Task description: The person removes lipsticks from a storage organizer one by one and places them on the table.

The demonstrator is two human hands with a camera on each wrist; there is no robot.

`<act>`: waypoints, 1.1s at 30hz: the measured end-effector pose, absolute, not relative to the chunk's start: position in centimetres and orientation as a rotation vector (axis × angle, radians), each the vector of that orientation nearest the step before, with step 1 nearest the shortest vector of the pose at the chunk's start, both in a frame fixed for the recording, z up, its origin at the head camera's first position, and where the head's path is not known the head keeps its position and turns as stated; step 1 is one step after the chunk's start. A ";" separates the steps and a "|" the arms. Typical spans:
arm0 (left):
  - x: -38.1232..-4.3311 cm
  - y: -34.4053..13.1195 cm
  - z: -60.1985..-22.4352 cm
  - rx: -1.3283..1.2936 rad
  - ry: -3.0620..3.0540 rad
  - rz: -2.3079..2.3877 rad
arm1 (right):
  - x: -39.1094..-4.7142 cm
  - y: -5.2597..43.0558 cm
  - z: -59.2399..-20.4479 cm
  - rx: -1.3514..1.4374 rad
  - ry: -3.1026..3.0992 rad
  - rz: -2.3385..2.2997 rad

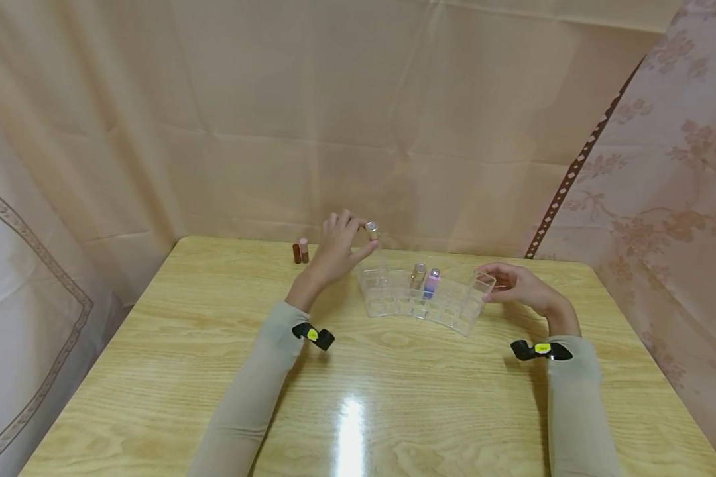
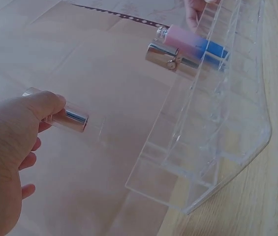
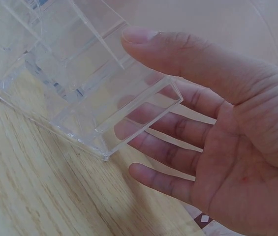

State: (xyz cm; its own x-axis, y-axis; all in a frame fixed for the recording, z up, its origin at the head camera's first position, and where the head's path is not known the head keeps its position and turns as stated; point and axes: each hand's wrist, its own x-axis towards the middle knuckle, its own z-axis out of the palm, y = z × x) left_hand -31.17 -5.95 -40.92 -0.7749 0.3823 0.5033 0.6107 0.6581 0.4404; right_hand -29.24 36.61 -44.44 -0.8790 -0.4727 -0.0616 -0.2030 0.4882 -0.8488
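A lipstick tube with a shiny metallic case (image 1: pixel 372 230) is pinched between the thumb and forefinger of my left hand (image 1: pixel 337 248), above the left back end of a clear plastic lipstick organizer (image 1: pixel 378 307). In the left wrist view that lipstick (image 2: pixel 72 118) is apart from the organizer, the other fingers loosely spread. My right hand (image 1: pixel 522 288) holds the organizer's right end, thumb on the near side and fingers behind the clear wall (image 3: pixel 143 110). Two tubes stand in the middle slots: a gold lipstick (image 1: pixel 417 275) and a pink-to-blue tube (image 1: pixel 432 283).
Two small tubes, one dark red (image 1: pixel 296 254) and one pink and brown (image 1: pixel 304 251), stand side by side near the table's back edge, left of my left hand. The wooden table (image 1: pixel 441 397) meets a beige curtain (image 1: pixel 274 132) behind.
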 end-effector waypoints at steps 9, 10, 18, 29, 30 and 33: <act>-31.4 -7.1 -40.5 -0.766 -2.466 -0.941 | -29.3 36.5 -44.4 -0.569 2.445 -1.337; -31.5 -7.3 -40.5 -0.763 -2.460 -0.942 | -29.3 36.5 -44.4 -0.568 2.445 -1.339; -31.8 -8.4 -40.3 -0.724 -2.443 -0.939 | -29.4 36.7 -44.6 -0.584 2.436 -1.354; -32.1 -10.3 -40.0 -0.640 -2.419 -0.963 | -29.4 36.7 -44.6 -0.580 2.446 -1.345; -32.1 -10.4 -40.0 -0.631 -2.422 -0.965 | -29.4 36.7 -44.6 -0.579 2.449 -1.341; -32.3 -10.8 -39.9 -0.616 -2.421 -0.976 | -29.5 36.8 -44.6 -0.577 2.453 -1.334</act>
